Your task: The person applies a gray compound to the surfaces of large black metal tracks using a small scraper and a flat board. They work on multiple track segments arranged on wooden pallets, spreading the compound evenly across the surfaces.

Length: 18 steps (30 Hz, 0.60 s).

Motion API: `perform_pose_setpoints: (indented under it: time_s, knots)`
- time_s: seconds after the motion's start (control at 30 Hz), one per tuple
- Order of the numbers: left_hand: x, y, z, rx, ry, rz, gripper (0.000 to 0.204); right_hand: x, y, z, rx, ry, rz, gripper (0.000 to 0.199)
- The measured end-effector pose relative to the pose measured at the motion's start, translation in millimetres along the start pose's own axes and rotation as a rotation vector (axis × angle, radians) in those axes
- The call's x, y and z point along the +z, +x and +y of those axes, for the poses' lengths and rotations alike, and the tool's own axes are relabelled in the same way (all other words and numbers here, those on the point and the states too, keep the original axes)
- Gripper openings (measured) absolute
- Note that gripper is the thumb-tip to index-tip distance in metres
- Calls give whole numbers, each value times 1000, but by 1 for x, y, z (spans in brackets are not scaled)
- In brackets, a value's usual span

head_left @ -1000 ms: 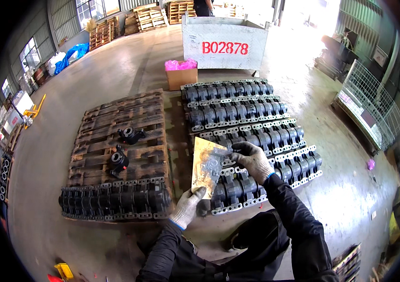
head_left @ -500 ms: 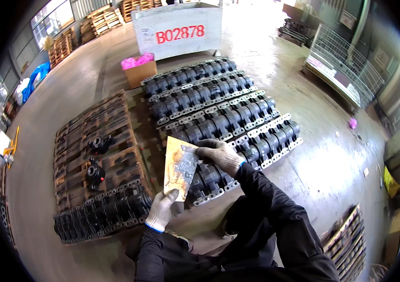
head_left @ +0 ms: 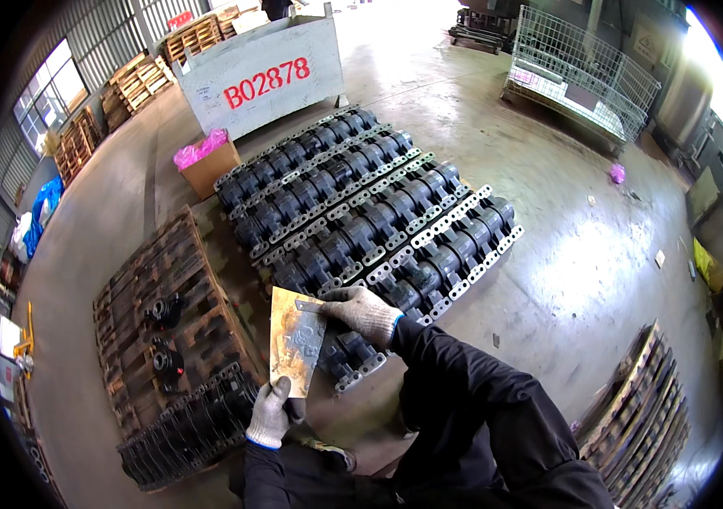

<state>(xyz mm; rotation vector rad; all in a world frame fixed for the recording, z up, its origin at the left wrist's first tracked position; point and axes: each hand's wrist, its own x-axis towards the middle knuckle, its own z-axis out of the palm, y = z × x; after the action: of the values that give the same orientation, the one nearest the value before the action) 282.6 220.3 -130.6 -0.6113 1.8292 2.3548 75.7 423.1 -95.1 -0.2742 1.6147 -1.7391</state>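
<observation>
My left hand point(head_left: 271, 414), in a grey-white work glove, grips the lower edge of a thin yellowish board point(head_left: 283, 356). Grey paste point(head_left: 304, 333) is smeared over the board's middle. At the board's top right, my gloved right hand point(head_left: 365, 314) pinches a small flat metal scraper point(head_left: 308, 306), which lies over the board's face. Beyond the board, several rows of black ribbed castings point(head_left: 391, 204) with grey drilled flanges lie side by side. The board and my right hand cover part of the nearest row.
On the left, a wooden pallet point(head_left: 196, 280) bears two small black parts point(head_left: 165, 310) and another ribbed casting point(head_left: 187, 428). Farther off stand a cardboard box point(head_left: 215, 168) with pink plastic, a grey metal bin point(head_left: 277, 106) and a wire cage point(head_left: 586, 72). A slatted pallet point(head_left: 641, 424) is at lower right.
My view has turned, so the floor items sit tilted and shifted left. Both hands still hold the board and scraper; the scraper stays near the board's upper edge.
</observation>
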Motion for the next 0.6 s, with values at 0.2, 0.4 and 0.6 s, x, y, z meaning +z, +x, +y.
perform_pose_setpoints:
  time_s: [0.2,0.4,0.6]
  knots:
    - [-8,11,6,64,-170,77,75,-37,-18,-16,-104,196,206,38]
    - [-22,-5,41,226,-361,560,70,-135,-90,16,-313,427,545,41]
    - [-95,-7,32,225,-329,596,66,-208,-220,128,-273,570,1066,35]
